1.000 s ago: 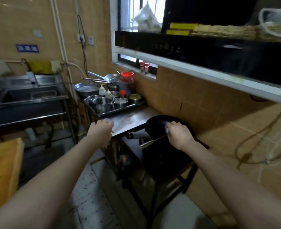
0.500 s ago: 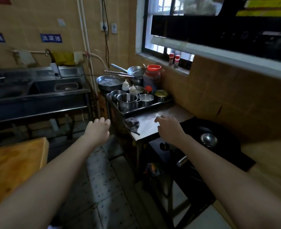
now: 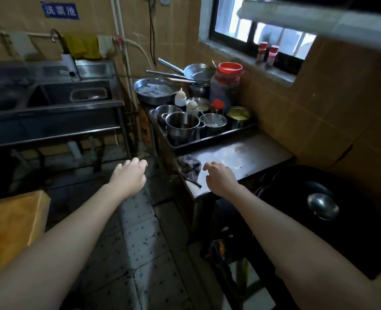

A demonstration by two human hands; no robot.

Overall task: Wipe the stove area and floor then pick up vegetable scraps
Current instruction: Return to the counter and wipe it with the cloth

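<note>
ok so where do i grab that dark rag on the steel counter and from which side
Pinch the raised, bunched middle of the rag, coming from above and its right, where the right hand hovers. It lies crumpled at the steel counter's front left corner, so its folds stand up for a pinch.

A rag (image 3: 189, 167) is laid on the front left corner of the desk (image 3: 247, 153), and a tray (image 3: 212, 143) filled with pots (image 3: 182, 126) is set behind it. A wok (image 3: 341, 231) with a ladle (image 3: 322, 205) in it is placed right of the desk, while a sink (image 3: 50, 95) is set well apart to the left, across the floor (image 3: 140, 242).
</note>
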